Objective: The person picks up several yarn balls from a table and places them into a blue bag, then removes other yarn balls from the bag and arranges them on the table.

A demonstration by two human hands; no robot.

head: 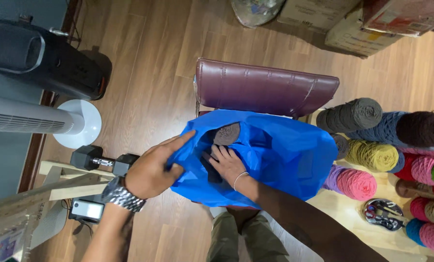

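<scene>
Right hand [228, 165] is nearer, fingers spread open inside blue bag [275, 150] w/ brown yarn ball [226, 134] lying just beyond its fingertips, while left hand [154, 170] pinches the bag's edge.

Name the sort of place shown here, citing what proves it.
Probably a home craft room: yarn cones stacked on a table, a tower fan and a dumbbell on the wood floor.

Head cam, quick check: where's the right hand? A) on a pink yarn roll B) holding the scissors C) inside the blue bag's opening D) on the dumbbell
C: the right hand reaches into the open blue bag by a brown yarn roll, while the left hand grips the bag's edge.
</scene>
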